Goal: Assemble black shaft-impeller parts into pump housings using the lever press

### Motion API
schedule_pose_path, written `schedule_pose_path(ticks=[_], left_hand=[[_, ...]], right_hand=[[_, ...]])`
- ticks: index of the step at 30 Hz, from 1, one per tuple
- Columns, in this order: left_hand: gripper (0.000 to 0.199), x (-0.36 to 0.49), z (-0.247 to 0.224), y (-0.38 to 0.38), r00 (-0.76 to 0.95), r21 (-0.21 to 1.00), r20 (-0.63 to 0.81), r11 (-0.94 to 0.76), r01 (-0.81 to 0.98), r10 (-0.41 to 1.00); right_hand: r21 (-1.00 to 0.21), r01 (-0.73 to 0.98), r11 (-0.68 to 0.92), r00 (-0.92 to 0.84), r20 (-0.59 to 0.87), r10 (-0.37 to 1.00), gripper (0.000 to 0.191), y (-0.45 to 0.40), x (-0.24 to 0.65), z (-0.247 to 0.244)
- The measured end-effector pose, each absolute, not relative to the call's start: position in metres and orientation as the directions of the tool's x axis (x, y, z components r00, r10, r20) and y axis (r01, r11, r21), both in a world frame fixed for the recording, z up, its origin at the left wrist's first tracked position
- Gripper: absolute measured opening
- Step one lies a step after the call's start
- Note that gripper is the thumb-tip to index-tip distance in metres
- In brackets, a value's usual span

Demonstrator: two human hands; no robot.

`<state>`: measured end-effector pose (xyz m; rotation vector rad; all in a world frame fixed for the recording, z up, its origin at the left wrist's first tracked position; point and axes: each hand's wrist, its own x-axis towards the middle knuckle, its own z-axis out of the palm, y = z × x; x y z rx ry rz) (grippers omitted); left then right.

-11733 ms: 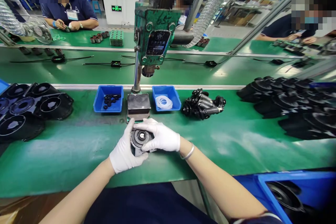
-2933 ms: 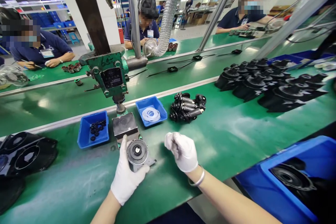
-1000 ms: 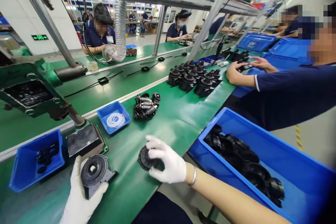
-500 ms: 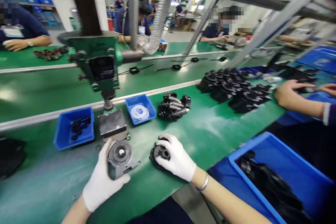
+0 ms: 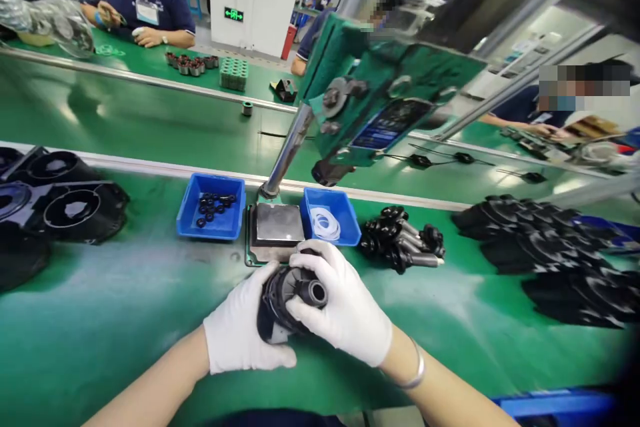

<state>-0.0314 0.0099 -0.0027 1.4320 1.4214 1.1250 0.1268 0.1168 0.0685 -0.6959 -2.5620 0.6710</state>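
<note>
My left hand [image 5: 240, 327], in a white glove, is wrapped round the side of a round dark housing [image 5: 266, 320] with a flat bracket edge. From above and the right, my right hand [image 5: 345, 310], also gloved, grips a black round cover [image 5: 290, 287] with a short hollow spout [image 5: 316, 291] that points toward me. The cover sits against the housing; whether the two are fully seated cannot be seen under my fingers. Both are held in front of the metal block [image 5: 279, 221] of a green press [image 5: 380, 93].
Beside the block stand a blue tray [image 5: 185, 210] of small black rings and another blue tray [image 5: 353, 217] of white rings. Black parts with metal cylinders [image 5: 407, 240] lie right of these. Black housings are stacked at left [image 5: 75, 207] and right [image 5: 550, 247]. Co-workers sit across the bench.
My right hand has brought the black cover over to the housing in my left hand; before, they were apart. The view has swung left, and the co-worker's hands at right have left the picture.
</note>
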Motion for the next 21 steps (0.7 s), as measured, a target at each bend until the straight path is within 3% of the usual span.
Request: schedule_pose_path(ticks=[13, 21], left_hand=[[0.087, -0.0348, 0.0054, 0.0165, -0.012, 0.988, 0.005, -0.003, 0.152, 1.000], [0.076, -0.0352, 0.0060, 0.0193, 0.028, 0.978, 0.023, -0.028, 0.205, 0.999]], right_hand=[[-0.451, 0.325, 0.831, -0.888, 0.157, 0.433, 0.047, 0.1230, 0.1200, 0.0678], [-0.430, 0.346, 0.834, -0.890, 0.131, 0.436, 0.046, 0.1216, 0.1213, 0.0670]])
